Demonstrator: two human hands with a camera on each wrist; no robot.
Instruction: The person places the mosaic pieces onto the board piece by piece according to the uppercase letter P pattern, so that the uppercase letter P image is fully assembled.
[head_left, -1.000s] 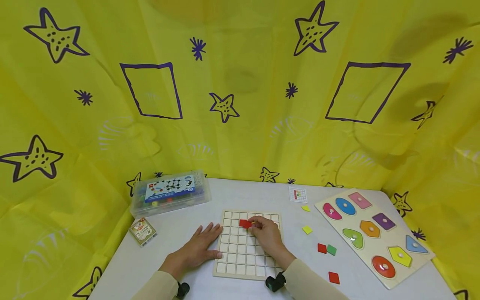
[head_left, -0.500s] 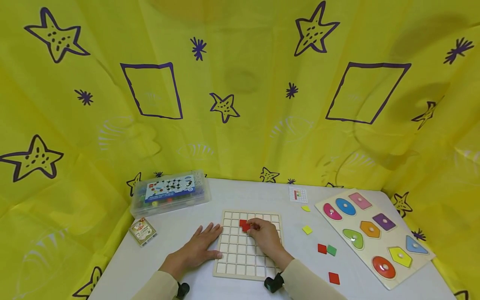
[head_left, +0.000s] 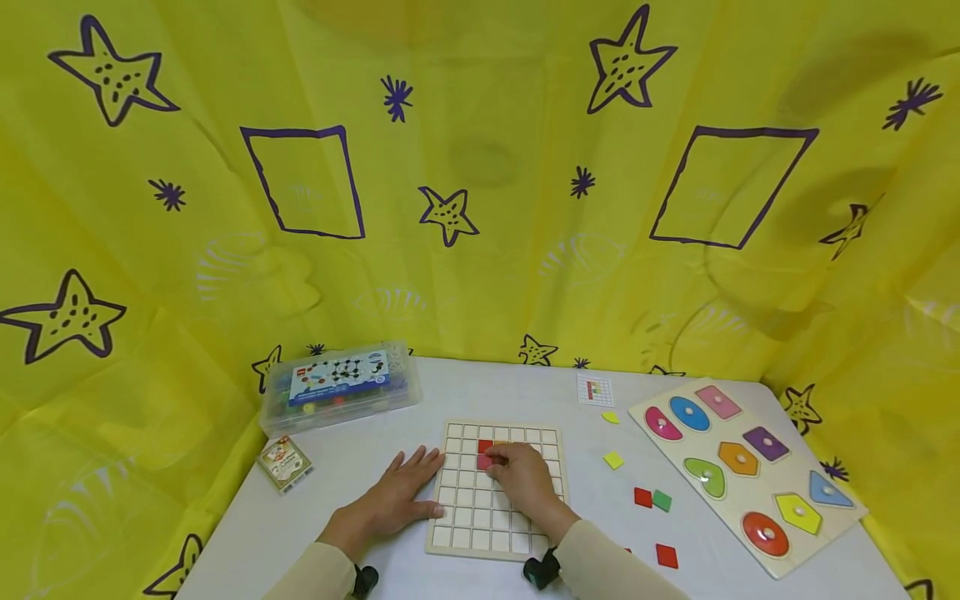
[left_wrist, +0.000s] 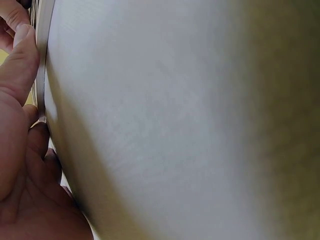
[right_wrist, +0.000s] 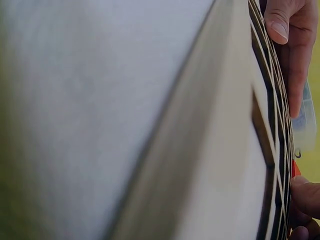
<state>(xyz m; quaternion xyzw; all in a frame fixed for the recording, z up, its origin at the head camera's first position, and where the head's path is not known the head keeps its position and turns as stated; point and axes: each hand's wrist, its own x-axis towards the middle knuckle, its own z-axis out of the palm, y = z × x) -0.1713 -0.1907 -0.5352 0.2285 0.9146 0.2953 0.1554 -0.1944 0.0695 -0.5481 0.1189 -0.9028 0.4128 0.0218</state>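
Observation:
A wooden grid board (head_left: 471, 540) lies on the white table. One red square tile (head_left: 486, 447) sits in a cell of its upper part. My right hand (head_left: 527, 483) is over the board, thumb and fingertips pinching a second red tile (head_left: 483, 462) at the cell just below the first. Red shows beside the thumb in the right wrist view, standing at a slant (right_wrist: 296, 169). Behind the right fingers a little yellow-orange tile (head_left: 501, 443) peeks out, mostly hidden. My left hand (head_left: 395, 497) rests with spread, straight fingers along the board's left edge, its thumb touching the frame.
Right of the board lie yellow tiles (head_left: 613, 460), red tiles (head_left: 666, 556) and a green tile (head_left: 662, 500). A pattern card (head_left: 595, 390) lies behind them. Farther right is a knobbed shape puzzle (head_left: 720, 492). At left stand a clear plastic case (head_left: 341, 387) and a small box (head_left: 284, 464).
The right hand, with the second red tile, has shifted slightly down and left, and the tile has come down to the cell under the first. The left hand has stayed put.

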